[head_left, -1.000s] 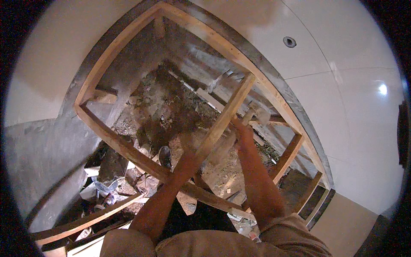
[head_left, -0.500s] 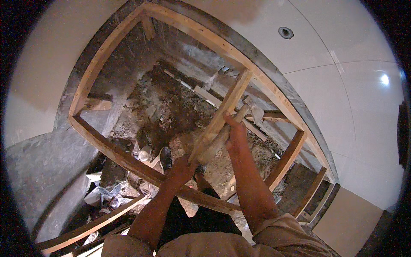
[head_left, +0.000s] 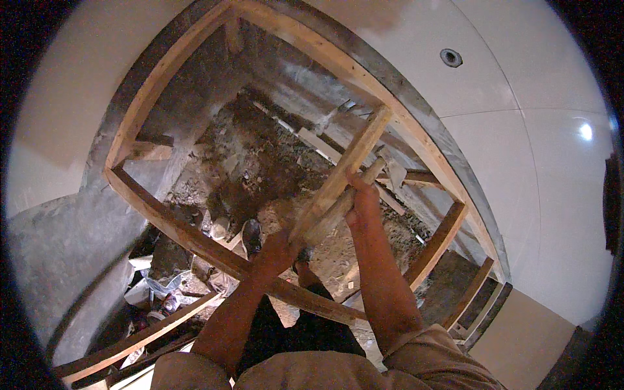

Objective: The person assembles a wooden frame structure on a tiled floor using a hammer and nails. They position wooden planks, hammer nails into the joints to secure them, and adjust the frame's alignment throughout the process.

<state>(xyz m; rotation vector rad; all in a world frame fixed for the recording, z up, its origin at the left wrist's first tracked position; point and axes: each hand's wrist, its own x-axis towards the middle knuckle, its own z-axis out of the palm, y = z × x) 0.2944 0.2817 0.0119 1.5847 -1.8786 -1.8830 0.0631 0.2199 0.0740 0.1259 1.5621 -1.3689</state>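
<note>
A timber crosspiece [head_left: 351, 159] slants from the far long beam of a wooden frame down toward me. My left hand [head_left: 276, 250] is closed round its near end. My right hand [head_left: 364, 193] is closed on a wooden-handled tool [head_left: 335, 218] that lies along the right side of the crosspiece. Past the right hand the handle's end sticks out, beside a pale, blade-shaped head [head_left: 395, 170]. The right hand's fingertips touch or nearly touch the crosspiece. How the left fingers wrap is partly hidden.
The wooden frame [head_left: 175, 229] surrounds me, with more crosspieces [head_left: 437, 244] at the right. Dirt and rubble [head_left: 240, 156] cover the floor inside it. Crumpled rubbish [head_left: 166, 289] lies at the lower left. My shoe [head_left: 251, 235] stands on the ground. Pale panels [head_left: 481, 143] rise beyond the frame.
The view has shifted slightly, so the far frame sits a little farther right and lower. Both hands keep their holds, with little visible movement.
</note>
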